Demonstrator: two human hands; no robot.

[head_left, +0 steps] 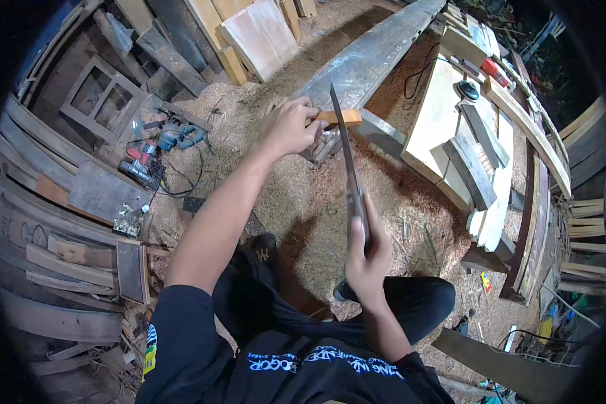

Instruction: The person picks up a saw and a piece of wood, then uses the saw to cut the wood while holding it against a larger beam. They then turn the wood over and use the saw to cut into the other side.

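My left hand (289, 126) is closed on a small orange-brown wood block (351, 118) and holds it over the near end of a long metal-topped bench (357, 67). In my right hand (369, 259), fingers wrapped round the handle, is a handsaw (347, 151), seen nearly edge-on. Its long dark blade points away from me and crosses the block just beyond my left fingertips. My knees are bent on either side below the saw.
Power tools (141, 165) with cords lie on the left. Pale boards (424, 141) and grey wood offcuts (471, 172) rest on the right, with a red tool (495, 71) farther back. Panels (259, 37) lean beyond the bench. Wood shavings (303, 222) cover the floor.
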